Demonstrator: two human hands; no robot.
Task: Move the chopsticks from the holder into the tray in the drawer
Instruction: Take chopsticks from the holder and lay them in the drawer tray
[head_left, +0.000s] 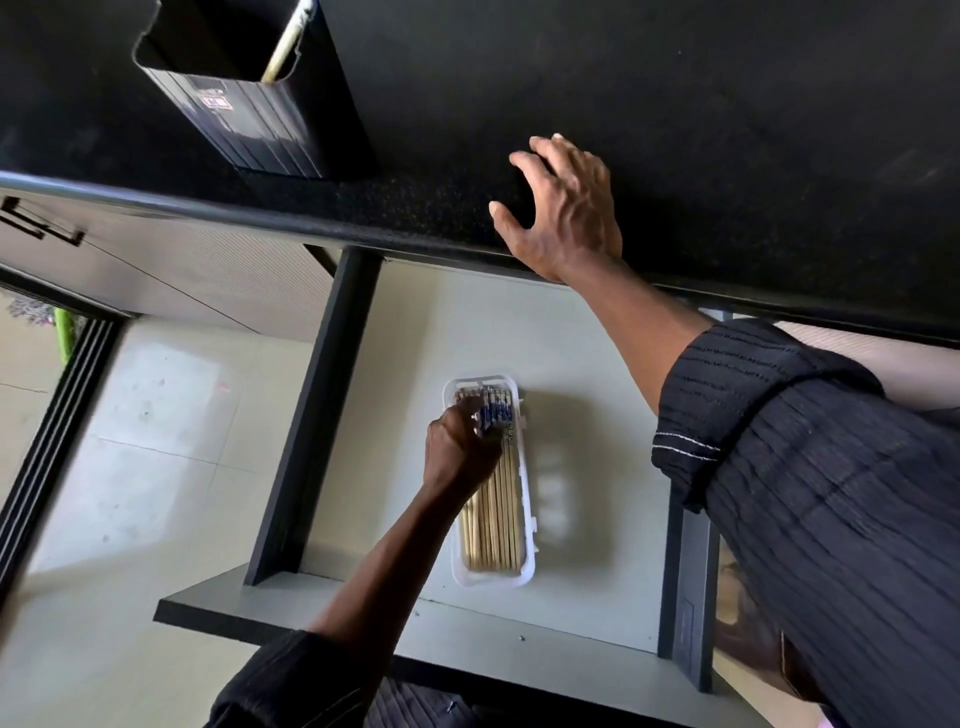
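Observation:
A white plastic tray (525, 499) lies in the open drawer (587, 405), filled with several wooden chopsticks (496, 519) with blue-patterned tops. My left hand (460, 452) rests over the upper part of the tray, fingertips on the patterned chopstick ends; whether it grips any is hidden. My right hand (563, 208) lies flat on the black countertop (701, 130) with fingers spread, holding nothing. The black ribbed holder (244, 114) stands at the counter's far left, and a pale chopstick (283, 49) still leans inside it.
The drawer has dark side walls (317, 410) and a grey front panel (363, 613). Pale floor tiles (140, 447) lie to the left, beside a dark sliding-door track (52, 441). A cabinet handle (41, 223) shows at the upper left.

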